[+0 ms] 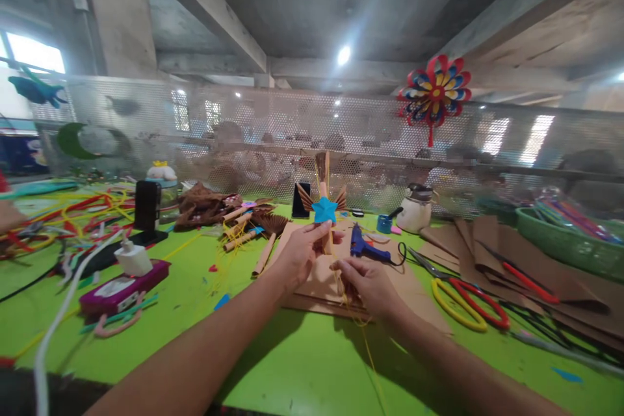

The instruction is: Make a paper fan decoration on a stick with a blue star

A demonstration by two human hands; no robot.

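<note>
Upright above the brown cardboard [414, 292], a paper craft figure carries a blue star [324, 210] and pleated brown paper wings [305, 198] on either side. My left hand [308, 248] is closed around its lower part, just under the star. Yellow string [369, 344] hangs down from the figure to the green table. Lower and to the right, my right hand [363, 283] pinches this string between thumb and fingers. Behind my right hand a blue glue gun [368, 248] lies on the cardboard.
Scissors with yellow and red handles [461, 305] lie at the right, near brown paper sheets [480, 253] and a green basket [550, 234]. A purple power strip [124, 289] with a white cable stands left. Rolled paper pieces [238, 231] and a white jar [414, 211] are farther back.
</note>
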